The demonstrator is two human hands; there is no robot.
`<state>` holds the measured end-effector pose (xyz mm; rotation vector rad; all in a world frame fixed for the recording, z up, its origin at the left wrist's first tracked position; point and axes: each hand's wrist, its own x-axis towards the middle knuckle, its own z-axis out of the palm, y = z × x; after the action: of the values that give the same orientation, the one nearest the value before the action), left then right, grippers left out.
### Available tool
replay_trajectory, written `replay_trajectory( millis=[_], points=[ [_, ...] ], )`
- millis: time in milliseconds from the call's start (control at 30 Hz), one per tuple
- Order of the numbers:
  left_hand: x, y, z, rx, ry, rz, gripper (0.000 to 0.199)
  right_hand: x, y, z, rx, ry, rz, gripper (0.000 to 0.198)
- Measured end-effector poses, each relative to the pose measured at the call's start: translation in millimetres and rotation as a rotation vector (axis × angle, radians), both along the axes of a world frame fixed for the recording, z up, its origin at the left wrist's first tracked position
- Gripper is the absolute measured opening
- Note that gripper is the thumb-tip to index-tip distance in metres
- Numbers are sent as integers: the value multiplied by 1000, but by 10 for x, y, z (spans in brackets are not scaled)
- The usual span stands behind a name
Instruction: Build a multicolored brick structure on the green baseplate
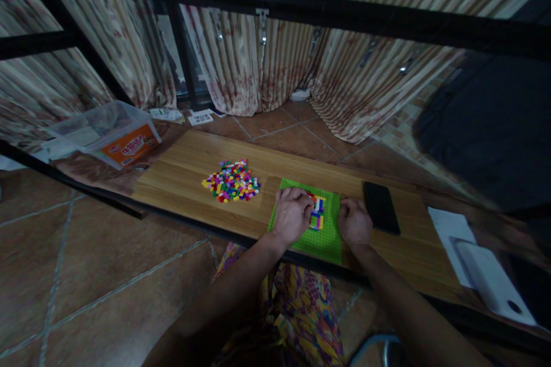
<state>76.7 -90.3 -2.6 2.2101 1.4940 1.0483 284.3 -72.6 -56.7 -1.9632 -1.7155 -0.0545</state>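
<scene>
A green studded baseplate [321, 246] lies on a wooden board, with colourful building bricks [317, 221] joined on its middle in red, white, blue, yellow and purple. My left hand [293, 213] is over the plate's left part. Its fingers are bent together at the left side of the joined bricks, and whatever is between the fingertips is hidden. At the plate's right edge rests my right hand [355, 221], fingers curled in and closed. I cannot make out whether it grips the edge or a small piece. Left of the plate is a loose pile of small mixed-colour bricks [232, 182].
A black phone [381, 207] lies right of my right hand on the wooden board [181, 166]. Farther right are white paper and a white box [495, 281]. A clear plastic tub [116, 135] with an orange label stands at the left. Dark metal bars [275, 3] cross ahead, before striped curtains.
</scene>
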Motion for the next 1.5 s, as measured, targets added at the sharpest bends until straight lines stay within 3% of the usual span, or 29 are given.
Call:
replay_trajectory(
  millis=[400, 933, 1200, 1333, 1500],
  points=[
    [54, -13, -32, -61, -128, 69, 9, -1, 3, 2, 3, 9, 1, 21],
    [-30, -1, -124, 20, -28, -64, 16, -3, -3, -6, 13, 8, 16, 22],
    [10, -11, -106, -42, -268, 29, 29, 13, -2, -15, -5, -12, 10, 23],
    [74, 88, -104, -133, -272, 104, 27, 17, -3, -12, -10, -22, 19, 24],
    [118, 160, -158, -233, -238, 80, 29, 10, -10, 11, -10, -22, 26, 25]
  ],
)
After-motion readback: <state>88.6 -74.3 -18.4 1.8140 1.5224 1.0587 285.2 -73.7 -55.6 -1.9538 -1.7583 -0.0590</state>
